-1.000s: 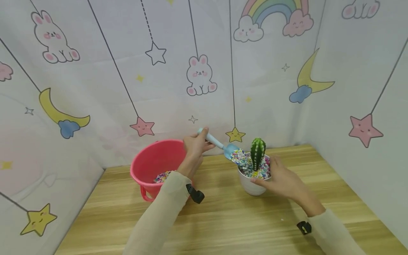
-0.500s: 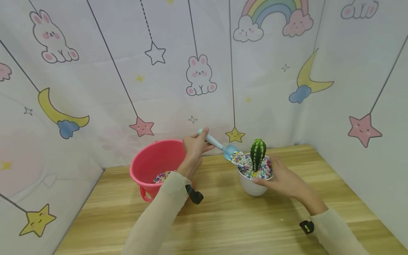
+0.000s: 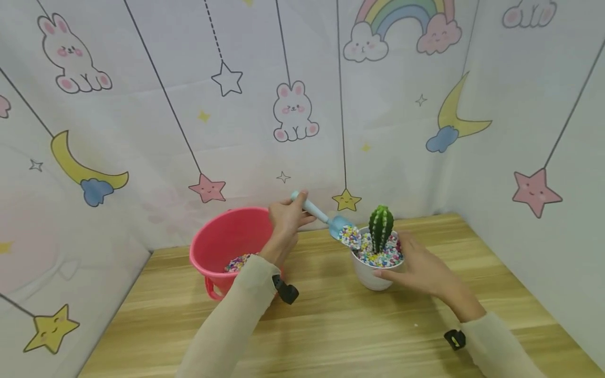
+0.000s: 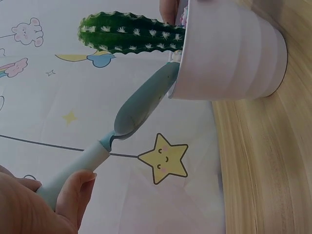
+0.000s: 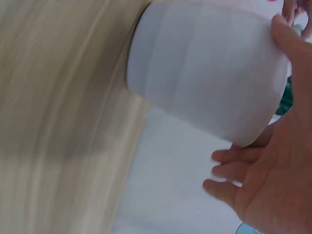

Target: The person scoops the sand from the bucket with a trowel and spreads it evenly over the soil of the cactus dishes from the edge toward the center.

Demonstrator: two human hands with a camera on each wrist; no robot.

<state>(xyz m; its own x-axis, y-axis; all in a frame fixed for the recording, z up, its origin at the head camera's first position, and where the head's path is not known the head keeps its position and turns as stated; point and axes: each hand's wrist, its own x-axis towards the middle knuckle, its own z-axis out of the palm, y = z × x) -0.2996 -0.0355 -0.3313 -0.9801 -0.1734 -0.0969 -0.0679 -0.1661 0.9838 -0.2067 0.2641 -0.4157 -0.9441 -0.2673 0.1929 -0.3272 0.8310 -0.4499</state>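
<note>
My left hand (image 3: 286, 218) holds the pale handle of a small light blue trowel (image 3: 336, 226), its thumb lying along the handle in the left wrist view. Multicoloured pebbles (image 3: 350, 237) fill the blade, whose tip slopes down to the left rim of a white flowerpot (image 3: 372, 275). A green cactus (image 3: 381, 229) with white spine tufts stands upright in the pot, with more coloured pebbles around its base. From the right, my right hand (image 3: 423, 268) grips the pot near the rim, thumb in front and fingers behind. The right wrist view shows the pot's ribbed side between thumb and fingers.
A red bucket (image 3: 200, 254) with some coloured pebbles (image 3: 236, 262) inside stands on the left of the wooden table (image 3: 331, 336), partly behind the left forearm. A white printed cloth (image 3: 246, 142) rises directly behind the table and along both sides.
The trowel has drawn back slightly left, its pebbles gathered on the blade. Pebbles now cover dark patches seen earlier in the pot. The right hand keeps its hold; the head view shifted slightly.
</note>
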